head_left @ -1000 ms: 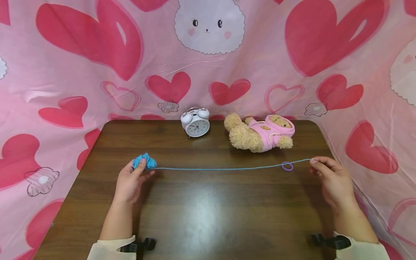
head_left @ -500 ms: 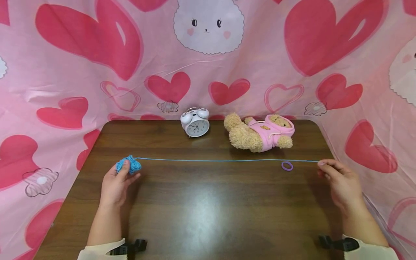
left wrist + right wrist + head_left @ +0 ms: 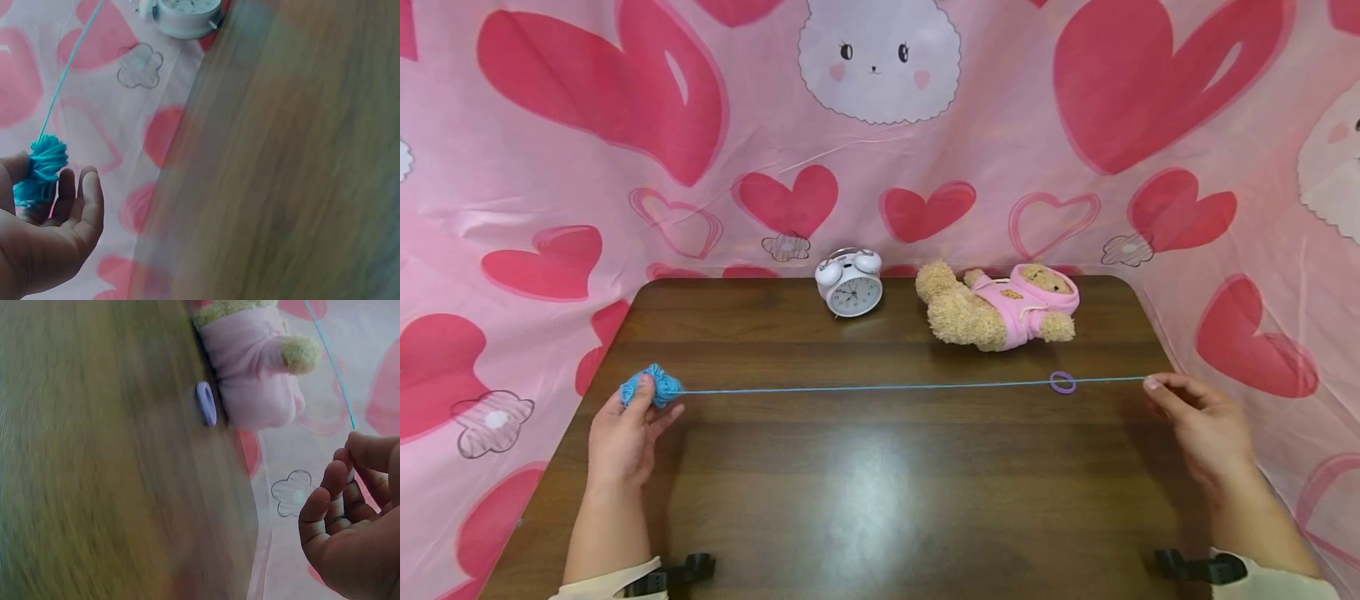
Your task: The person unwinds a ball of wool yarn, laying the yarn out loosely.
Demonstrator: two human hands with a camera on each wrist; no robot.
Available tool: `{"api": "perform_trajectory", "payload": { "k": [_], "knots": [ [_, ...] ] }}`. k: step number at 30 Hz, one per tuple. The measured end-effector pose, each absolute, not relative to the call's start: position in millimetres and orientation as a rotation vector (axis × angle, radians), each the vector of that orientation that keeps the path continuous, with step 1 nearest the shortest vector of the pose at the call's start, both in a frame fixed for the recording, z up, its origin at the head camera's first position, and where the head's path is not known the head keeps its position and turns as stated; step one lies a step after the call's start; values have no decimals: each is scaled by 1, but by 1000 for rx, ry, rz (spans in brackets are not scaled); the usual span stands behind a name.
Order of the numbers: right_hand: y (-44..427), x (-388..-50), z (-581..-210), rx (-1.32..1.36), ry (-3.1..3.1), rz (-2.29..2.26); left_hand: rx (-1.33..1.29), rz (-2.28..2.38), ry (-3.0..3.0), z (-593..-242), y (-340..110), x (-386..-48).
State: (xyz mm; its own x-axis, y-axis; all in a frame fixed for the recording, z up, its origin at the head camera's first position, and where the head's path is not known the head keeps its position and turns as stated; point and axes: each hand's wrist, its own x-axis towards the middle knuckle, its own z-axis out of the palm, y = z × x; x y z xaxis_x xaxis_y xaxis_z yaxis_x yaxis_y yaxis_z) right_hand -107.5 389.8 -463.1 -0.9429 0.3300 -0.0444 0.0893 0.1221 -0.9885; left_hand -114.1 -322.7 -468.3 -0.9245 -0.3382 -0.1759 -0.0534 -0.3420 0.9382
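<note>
Heart-print pink backdrop (image 3: 760,92), brown table (image 3: 925,458)

The left grip (image 3: 625,437) and right grip (image 3: 1212,429) have spread farther apart — the blue strand (image 3: 865,387) between them longer.

The alarm clock (image 3: 854,297) stands on the table (image 3: 865,492) at 12 o'clock. Right of it, the teddy bear (image 3: 1011,308) lies at 1 o'clock. The ring (image 3: 203,407) lies in front of the teddy bear, near 3 o'clock. The yarn ball (image 3: 662,387) is in the left hand (image 3: 621,442) at 9 o'clock. Its string (image 3: 865,388) goes over the table to the right hand (image 3: 1210,425) at 3 o'clock.
</note>
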Motion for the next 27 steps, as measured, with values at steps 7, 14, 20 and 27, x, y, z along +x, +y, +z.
{"api": "perform_trajectory", "payload": {
  "k": [7, 14, 20, 27],
  "knots": [
    [408, -106, -467, -466, -2517, 1503, 479, -2380, -1666, -470, -338, -111],
    [432, -103, -474, -424, -2582, 1474, 453, -2384, -1649, -471, -347, -112],
    [444, -101, -480, -445, -2678, 1395, 512, -2320, -1679, -471, -352, -115],
    [452, -104, -486, -430, -2771, 1221, 590, -2261, -1629, -472, -363, -112]
  ]
}}
